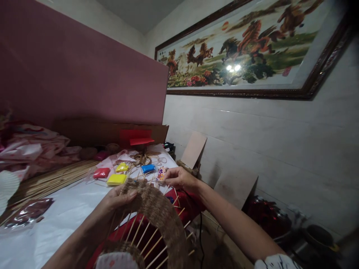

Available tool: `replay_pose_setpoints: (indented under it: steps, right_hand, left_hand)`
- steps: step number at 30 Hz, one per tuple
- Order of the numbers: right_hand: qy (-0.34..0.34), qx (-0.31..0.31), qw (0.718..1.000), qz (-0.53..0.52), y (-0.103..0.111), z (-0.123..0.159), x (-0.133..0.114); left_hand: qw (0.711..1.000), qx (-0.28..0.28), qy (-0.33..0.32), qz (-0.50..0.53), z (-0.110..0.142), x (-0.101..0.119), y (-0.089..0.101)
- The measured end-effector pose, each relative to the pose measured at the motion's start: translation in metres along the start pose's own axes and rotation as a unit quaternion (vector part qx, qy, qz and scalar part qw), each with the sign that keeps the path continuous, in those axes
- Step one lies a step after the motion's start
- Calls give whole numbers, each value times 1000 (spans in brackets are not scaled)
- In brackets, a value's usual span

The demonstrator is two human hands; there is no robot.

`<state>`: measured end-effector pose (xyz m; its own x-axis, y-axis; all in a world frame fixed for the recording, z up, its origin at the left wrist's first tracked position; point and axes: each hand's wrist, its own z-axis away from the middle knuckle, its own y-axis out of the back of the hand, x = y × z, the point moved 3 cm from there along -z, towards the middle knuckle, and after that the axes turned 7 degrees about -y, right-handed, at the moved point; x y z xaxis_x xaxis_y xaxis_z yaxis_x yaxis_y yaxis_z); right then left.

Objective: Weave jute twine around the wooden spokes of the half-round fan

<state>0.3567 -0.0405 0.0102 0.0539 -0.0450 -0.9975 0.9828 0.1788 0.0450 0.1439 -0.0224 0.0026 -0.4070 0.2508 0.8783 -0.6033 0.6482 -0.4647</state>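
Note:
My left hand (123, 198) is closed on the upper left rim of a woven ring (157, 205), with the thumb on top. The ring is brown twisted cord worked around thin wooden sticks (148, 243), which run like spokes from a smaller woven centre (126, 248) holding a pale cloth with pink marks. Some stick ends poke out past the outer edge. Beyond the ring, my right hand (179, 177) has thumb and fingers pinched together. At its fingertips is a small white piece with purple and orange spots (162, 174); whether the fingers hold it I cannot tell.
On the white-covered table (64, 209) lie yellow (117, 179), red (101, 173) and blue (147, 168) packets. A long bundle of thin sticks (56, 179) lies left, near crumpled pink cloth (36, 145). Loose cord (144, 160) sits behind. Boards (193, 149) lean against the right wall.

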Motion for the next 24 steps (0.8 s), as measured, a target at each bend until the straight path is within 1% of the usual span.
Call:
replay_pose_setpoints:
  steps: [3,7,9,14,18,21,24]
  right_hand:
    - [-34,-25,999,-3,1,2,7]
    - [-18,-72,996,39,-3,8,9]
    - [-9,-77,996,52,-5,12,8]
    - [18,-63,994,86,-5,29,-2]
    - [71,-18,992,99,-6,45,-18]
    - [128,11,982,137,-15,52,-34]
    - [167,17,971,170,-29,58,-52]
  left_hand:
    - [1000,11,-5,6,2,1,-2]
    - [1000,20,-19,10,2,1,-5]
    - [1000,15,-19,8,1,1,-6]
    - [999,17,-33,1,0,7,-7]
    - [998,19,-60,10,1,23,-14]
    - [997,18,-81,4,2,36,-21]
    - [994,-2,-104,-15,6,50,-28]
